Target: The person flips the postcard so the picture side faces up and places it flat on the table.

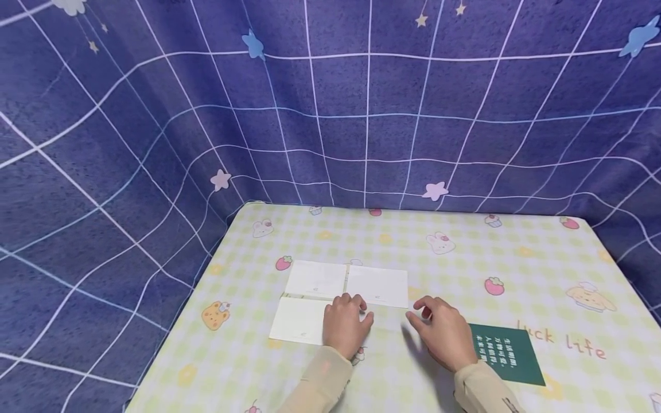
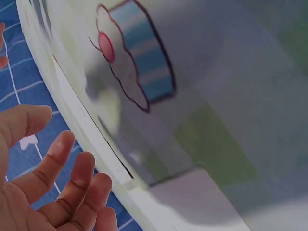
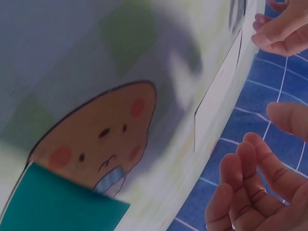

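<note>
Three white cards lie flat on the table: an upper left card (image 1: 316,279), an upper right card (image 1: 378,287) and a lower left card (image 1: 299,320). My left hand (image 1: 343,324) is over the right end of the lower left card, fingers loosely bent; the left wrist view shows nothing in its grasp. Off to the right, my right hand (image 1: 441,332) hovers with thumb and fingers apart and holds nothing. Beside it lies a dark green card (image 1: 511,353) with white writing, its left part hidden by that hand and wrist.
A pale checked tablecloth (image 1: 330,235) printed with strawberries, cupcakes and animals covers the table. Behind the table and along its left side hangs a blue curtain (image 1: 341,137) with a white grid and stars.
</note>
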`<action>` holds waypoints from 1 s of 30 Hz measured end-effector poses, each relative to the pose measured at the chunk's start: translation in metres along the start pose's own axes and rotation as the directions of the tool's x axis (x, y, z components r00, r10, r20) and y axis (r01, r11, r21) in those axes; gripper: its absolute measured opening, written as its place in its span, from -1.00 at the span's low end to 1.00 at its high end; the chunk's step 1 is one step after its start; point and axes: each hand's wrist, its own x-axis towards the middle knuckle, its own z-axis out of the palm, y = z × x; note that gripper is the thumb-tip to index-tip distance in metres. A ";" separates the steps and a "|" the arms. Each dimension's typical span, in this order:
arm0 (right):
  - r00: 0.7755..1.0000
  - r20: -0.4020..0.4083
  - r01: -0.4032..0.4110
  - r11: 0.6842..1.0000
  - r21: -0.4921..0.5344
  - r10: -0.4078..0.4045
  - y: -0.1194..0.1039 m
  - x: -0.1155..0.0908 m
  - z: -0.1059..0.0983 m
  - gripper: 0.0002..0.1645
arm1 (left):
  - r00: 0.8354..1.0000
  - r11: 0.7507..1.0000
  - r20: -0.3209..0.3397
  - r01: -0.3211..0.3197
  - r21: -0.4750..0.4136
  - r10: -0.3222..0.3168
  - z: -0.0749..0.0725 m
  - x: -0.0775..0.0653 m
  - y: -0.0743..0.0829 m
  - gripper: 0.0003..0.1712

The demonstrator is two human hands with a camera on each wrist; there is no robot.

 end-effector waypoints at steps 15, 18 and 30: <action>0.999 0.009 0.043 0.999 0.009 -0.043 -0.015 0.003 0.018 -0.72 | 0.994 0.995 -0.047 0.097 -0.004 -0.098 -0.010 -0.003 -0.032 -0.78; 0.999 0.010 0.046 0.999 0.016 -0.046 -0.018 0.003 0.022 -0.73 | 0.992 0.993 -0.047 0.118 -0.004 -0.118 -0.012 -0.003 -0.040 -0.78; 0.996 0.051 0.067 0.996 0.066 -0.070 -0.033 0.003 0.037 -0.73 | 0.982 0.984 -0.065 0.178 -0.002 -0.178 -0.019 -0.003 -0.064 -0.79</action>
